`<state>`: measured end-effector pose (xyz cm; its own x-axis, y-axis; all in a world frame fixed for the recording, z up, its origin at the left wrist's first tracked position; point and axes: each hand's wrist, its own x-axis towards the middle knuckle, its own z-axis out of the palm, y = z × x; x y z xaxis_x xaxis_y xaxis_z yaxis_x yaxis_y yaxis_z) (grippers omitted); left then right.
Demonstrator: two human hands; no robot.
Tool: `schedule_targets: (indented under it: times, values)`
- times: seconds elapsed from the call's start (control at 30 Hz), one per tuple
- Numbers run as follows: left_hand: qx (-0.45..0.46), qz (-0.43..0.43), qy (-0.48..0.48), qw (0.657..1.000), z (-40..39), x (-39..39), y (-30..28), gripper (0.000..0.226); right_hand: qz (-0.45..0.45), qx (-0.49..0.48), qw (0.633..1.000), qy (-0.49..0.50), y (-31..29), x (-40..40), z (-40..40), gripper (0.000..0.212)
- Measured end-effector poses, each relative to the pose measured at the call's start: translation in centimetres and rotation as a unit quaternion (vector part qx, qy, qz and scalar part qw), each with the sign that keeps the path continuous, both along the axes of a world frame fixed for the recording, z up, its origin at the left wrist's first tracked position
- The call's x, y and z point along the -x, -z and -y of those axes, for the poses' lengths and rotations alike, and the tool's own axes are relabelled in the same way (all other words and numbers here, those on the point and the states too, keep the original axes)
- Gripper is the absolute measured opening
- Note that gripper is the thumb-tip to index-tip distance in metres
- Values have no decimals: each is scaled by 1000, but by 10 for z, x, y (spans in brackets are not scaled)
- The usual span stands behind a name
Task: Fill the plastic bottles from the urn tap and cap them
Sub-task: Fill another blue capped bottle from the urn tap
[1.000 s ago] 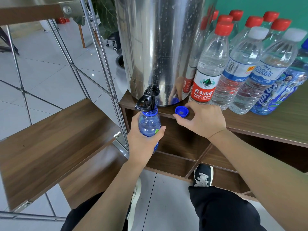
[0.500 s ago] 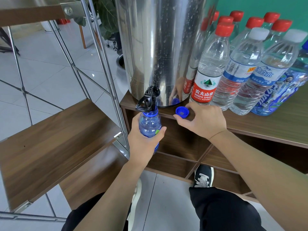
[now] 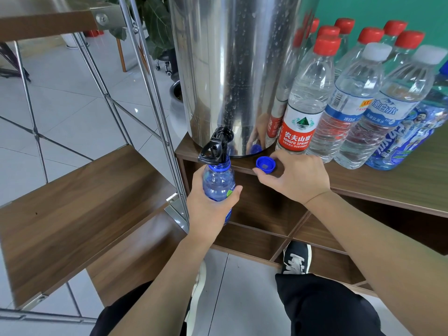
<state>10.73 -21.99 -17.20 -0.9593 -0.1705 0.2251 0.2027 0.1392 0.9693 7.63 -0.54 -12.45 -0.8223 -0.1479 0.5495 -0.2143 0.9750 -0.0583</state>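
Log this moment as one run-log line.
step: filling | left hand: grips blue bottle, mouth under urn tap | right hand: pinches blue cap on counter | bottle uncapped

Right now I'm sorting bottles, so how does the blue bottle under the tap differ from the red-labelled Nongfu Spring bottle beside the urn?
The blue bottle is blue-tinted and uncapped, its mouth under the tap; the Nongfu Spring bottle is clear with a red cap on. The left hand grips the blue bottle in the air; the Nongfu Spring bottle stands untouched on the counter. Both are upright plastic bottles.
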Motion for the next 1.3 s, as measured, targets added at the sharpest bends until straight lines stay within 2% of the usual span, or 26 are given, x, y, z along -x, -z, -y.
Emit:
schedule_targets:
  times: [0.8,1.3]
  values:
    - [-6,-4,1,1000,0,1,3,75,2,9,1000,-5,3,1,0,66]
    - [-10,-13,2,1000,0,3,4,75,2,14,1000,-4,0,0,0,61]
